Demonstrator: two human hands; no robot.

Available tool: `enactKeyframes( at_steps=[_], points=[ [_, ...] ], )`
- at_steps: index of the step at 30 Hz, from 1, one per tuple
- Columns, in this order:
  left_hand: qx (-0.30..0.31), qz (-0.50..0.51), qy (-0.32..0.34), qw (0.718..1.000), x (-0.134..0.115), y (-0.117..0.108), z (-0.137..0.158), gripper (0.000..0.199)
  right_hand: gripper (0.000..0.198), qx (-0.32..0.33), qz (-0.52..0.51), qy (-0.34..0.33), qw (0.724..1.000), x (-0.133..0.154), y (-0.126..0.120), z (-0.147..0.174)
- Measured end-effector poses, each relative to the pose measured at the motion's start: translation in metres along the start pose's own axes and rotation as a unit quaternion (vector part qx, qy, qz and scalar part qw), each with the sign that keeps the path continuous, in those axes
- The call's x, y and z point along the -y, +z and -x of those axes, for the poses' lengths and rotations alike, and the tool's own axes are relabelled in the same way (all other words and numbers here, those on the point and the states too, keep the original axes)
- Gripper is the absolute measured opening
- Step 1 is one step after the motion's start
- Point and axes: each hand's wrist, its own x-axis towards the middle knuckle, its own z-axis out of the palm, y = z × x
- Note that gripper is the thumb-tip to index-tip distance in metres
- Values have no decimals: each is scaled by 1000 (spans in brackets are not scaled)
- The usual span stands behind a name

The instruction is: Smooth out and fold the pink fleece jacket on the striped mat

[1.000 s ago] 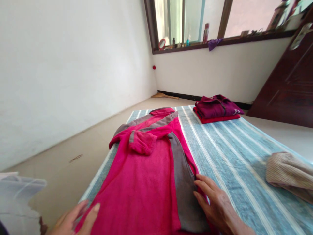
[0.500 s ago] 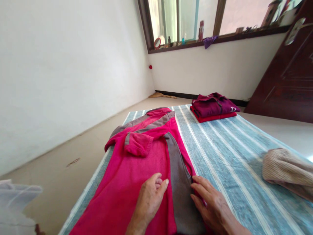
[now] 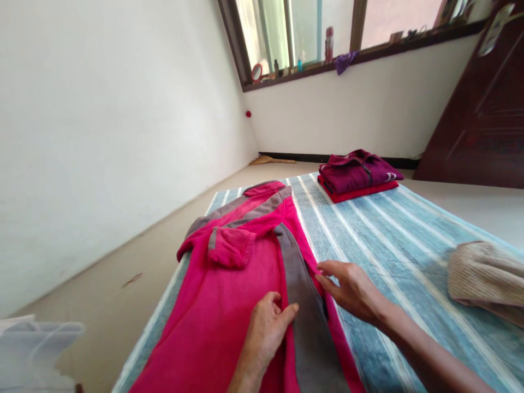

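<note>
A pink jacket (image 3: 229,305) with grey panels lies stretched out on a striped blue cloth, its collar at the far end. One sleeve is folded across the front, with its cuff (image 3: 231,246) on the body. My left hand (image 3: 266,327) rests on the jacket beside the long grey panel (image 3: 301,295), fingers curled and thumb apart, gripping nothing visible. By the garment's right edge is my right hand (image 3: 352,286), held slightly raised with thumb and fingers apart. Whether its fingertips touch the fabric is hard to see.
Folded purple and red clothes (image 3: 360,173) sit at the far right of the striped cloth (image 3: 393,256). A beige knitted item (image 3: 485,275) lies near the right edge. White wall (image 3: 123,109) rises on the left, and a dark red door (image 3: 483,120) stands at the right.
My right hand has lifted off the jacket's edge and moved farther up along it. My left hand has shifted slightly right, towards the grey panel. The view has tilted a little.
</note>
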Motion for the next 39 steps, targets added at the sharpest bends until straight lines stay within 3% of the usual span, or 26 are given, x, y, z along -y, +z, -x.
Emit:
enactKeyframes(
  at_steps=[6,12,15,17,22,26,31,35,39],
  points=[
    [81,101,-39,991,-1,2,5,37,24,86,170,-20,981,1,6,-91],
    [63,60,17,996,-9,0,5,30,38,143,196,-129,961,40,46,-179],
    [47,15,31,998,-16,0,8,24,45,166,206,-167,950,64,72,-203],
    [41,-12,36,998,-19,0,10,23,39,176,217,-159,947,74,89,-211],
    [62,-8,44,997,-17,-1,9,24,28,188,207,-119,953,71,112,-218],
    [122,69,14,990,-18,-7,6,32,16,167,142,-90,972,47,96,-230],
    [121,99,28,987,-44,-3,10,32,17,32,40,0,999,4,42,-252],
    [167,101,53,979,-72,22,12,29,28,-73,-47,67,994,-37,-2,-251],
    [184,95,56,977,-86,37,6,28,31,-139,-120,117,976,-74,-27,-237]
  ],
)
